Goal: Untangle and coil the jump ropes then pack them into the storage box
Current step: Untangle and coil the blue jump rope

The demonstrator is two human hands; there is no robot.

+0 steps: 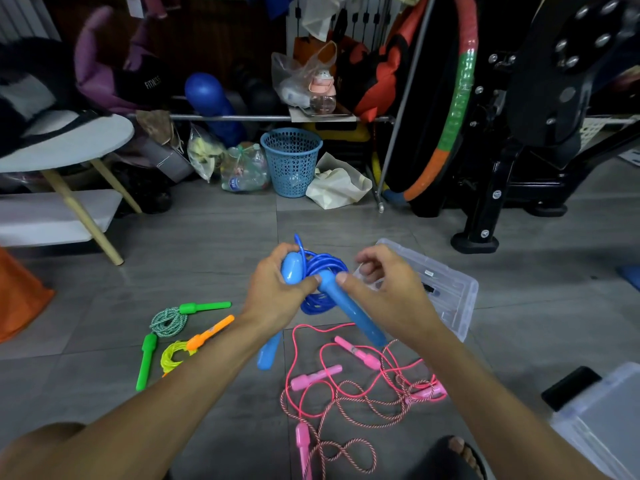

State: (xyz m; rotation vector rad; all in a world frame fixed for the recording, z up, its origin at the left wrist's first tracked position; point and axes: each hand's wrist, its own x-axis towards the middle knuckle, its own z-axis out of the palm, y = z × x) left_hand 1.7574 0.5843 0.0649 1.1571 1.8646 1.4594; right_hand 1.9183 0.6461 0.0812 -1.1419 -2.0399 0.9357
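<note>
Above the grey floor [214, 265], blue rope [322, 271] bundled and clamped in left hand [277, 289], right hand [388, 289] pinching its handle with fingers curled, just short of the clear storage box [460, 292] lying apparently empty alongside. Already coiled and set down at left: green rope [168, 322] and yellow rope [173, 355]; yet to be sorted: pink ropes [363, 396] sprawled in a knot below, near a sandalled foot [457, 452] and the box lid [602, 417].
</note>
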